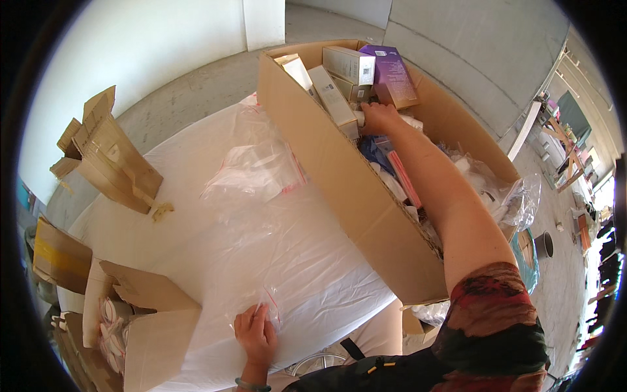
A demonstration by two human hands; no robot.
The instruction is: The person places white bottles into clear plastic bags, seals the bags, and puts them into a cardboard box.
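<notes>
The left hand (256, 334) presses flat, fingers spread, on a clear zip bag (264, 312) with a red seal strip, lying on the white sheet-covered table (215, 255). Just left of it stands an open small carton (147, 313). Farther out from this hand lie more clear bags (258, 170). The right hand (379, 119) reaches deep into the large cardboard box (326, 163), fingers curled among small product boxes (349, 65); whether it grasps one cannot be told. Just beyond it sits a purple box (390, 68).

A table (196, 274) draped in white sheeting is surrounded by grey concrete floor (457, 59), brightly lit beside a white wall (144, 39).
</notes>
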